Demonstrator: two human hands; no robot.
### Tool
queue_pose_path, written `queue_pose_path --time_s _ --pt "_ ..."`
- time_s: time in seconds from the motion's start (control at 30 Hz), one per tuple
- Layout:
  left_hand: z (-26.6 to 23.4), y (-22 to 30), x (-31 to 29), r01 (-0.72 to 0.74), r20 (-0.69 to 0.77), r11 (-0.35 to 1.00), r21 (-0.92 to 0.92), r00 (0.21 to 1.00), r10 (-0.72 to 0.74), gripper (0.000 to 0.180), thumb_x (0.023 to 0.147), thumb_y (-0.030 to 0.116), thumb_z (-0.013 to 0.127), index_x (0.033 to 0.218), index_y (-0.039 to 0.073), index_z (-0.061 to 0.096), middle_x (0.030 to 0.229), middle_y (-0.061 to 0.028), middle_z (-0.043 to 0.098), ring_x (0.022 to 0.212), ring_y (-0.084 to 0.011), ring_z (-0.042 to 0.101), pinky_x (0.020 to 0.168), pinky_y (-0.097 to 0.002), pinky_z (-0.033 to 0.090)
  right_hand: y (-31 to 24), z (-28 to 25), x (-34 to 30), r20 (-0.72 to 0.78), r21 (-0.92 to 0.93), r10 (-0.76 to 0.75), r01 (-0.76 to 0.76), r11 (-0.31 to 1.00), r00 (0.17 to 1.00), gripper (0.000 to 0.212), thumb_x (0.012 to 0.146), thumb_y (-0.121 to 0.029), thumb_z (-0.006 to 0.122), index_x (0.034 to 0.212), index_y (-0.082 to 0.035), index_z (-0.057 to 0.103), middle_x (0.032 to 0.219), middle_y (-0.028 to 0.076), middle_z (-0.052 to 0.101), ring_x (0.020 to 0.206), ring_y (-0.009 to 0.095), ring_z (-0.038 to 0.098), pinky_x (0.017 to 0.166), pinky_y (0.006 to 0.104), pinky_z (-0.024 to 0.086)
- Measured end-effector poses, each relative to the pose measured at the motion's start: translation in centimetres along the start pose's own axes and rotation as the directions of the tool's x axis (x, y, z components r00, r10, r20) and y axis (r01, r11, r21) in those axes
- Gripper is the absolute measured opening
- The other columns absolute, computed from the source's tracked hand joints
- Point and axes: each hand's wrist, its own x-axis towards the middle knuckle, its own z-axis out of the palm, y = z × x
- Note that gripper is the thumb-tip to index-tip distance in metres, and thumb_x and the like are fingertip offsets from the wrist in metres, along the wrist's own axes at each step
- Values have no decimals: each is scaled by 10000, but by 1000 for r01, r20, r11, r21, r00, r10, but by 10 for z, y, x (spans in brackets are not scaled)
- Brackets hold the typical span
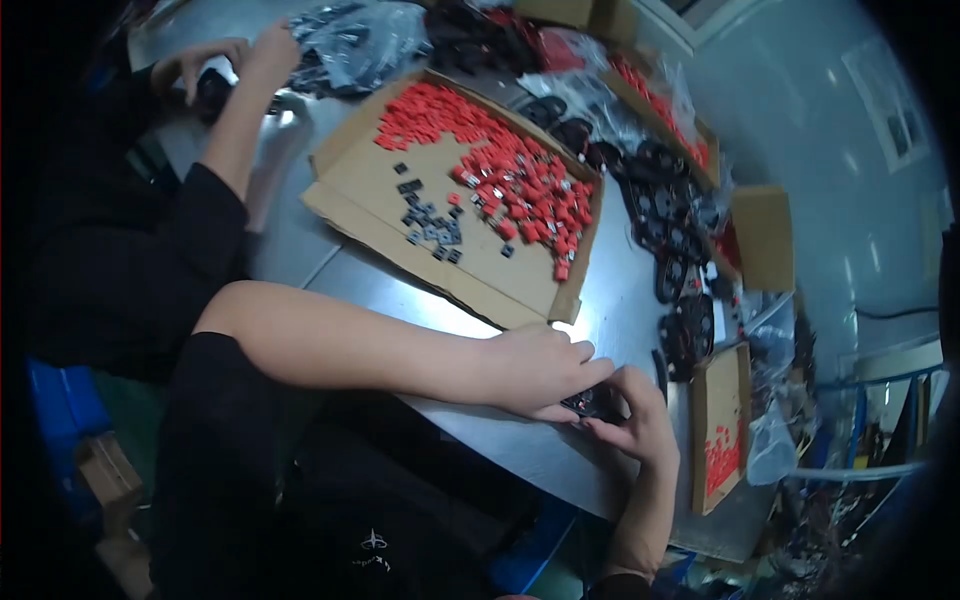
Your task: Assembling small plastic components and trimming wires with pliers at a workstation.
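Observation:
Just past the table's near edge, both my hands meet over a small black plastic part (596, 403). My left hand (545, 372) comes in from the left, its fingers closed on the part's near-left side. From the right, my right hand (645, 415) curls round the other end with thumb and fingers. Much of the part is covered by the fingers, so its full shape is hidden. Beyond my left forearm lies a shallow cardboard tray (500, 275) with a heap of small red pieces (540, 200) and several small black square pieces (435, 232).
Black plastic housings (672, 235) line the right side of the metal table (620, 300). Nearby stands a narrow cardboard box (708, 400) with red pieces. Clear plastic bags (355, 45) lie at the back. At the left, a co-worker's hands (268, 62) handle a dark object.

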Motion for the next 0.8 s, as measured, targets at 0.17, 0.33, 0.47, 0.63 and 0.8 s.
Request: queue_pose_path --time_s 0.17,0.33,0.47,0.63,0.8 --pt "11 -4 -1 -16 65 1000 -12 998 17 534 953 421 708 1263 6 578 1051 -223 662 930 -380 703 791 -472 581 -3 -23 20 235 -24 19 -14 1000 972 486 785 -396 854 1023 -18 662 860 125 603 794 307 604 720 403 482" --pt "23 2 -2 13 21 999 -33 1000 -12 534 956 377 669 1292 -32 605 1096 -218 650 994 -372 680 812 -466 582 -63 -79 129 302 -209 87 -23 978 949 291 860 -192 792 1067 -2 718 881 127 720 847 245 717 802 359 557" --pt "24 8 -7 -7 34 999 51 999 5 519 980 273 603 1373 -66 578 1215 -212 631 1067 -342 660 844 -452 590 -123 1 272 20 -210 -311 308 928 950 210 970 -109 693 1154 -10 716 1022 160 720 954 238 729 856 363 562" --pt "-6 18 -10 20 208 998 58 978 -31 289 935 115 658 1164 -49 725 1266 -201 688 1142 -326 671 897 -437 603 -121 70 354 127 -205 -348 368 907 929 289 899 -153 743 1161 -29 750 1023 159 686 926 349 702 829 414 561" --pt "17 11 -4 -45 131 992 121 991 29 255 971 191 620 1133 60 767 1216 -140 735 1199 -352 658 943 -462 590 -120 67 327 135 -284 -316 342 895 939 233 867 -118 737 1071 -6 737 1002 161 685 924 343 701 832 413 561"
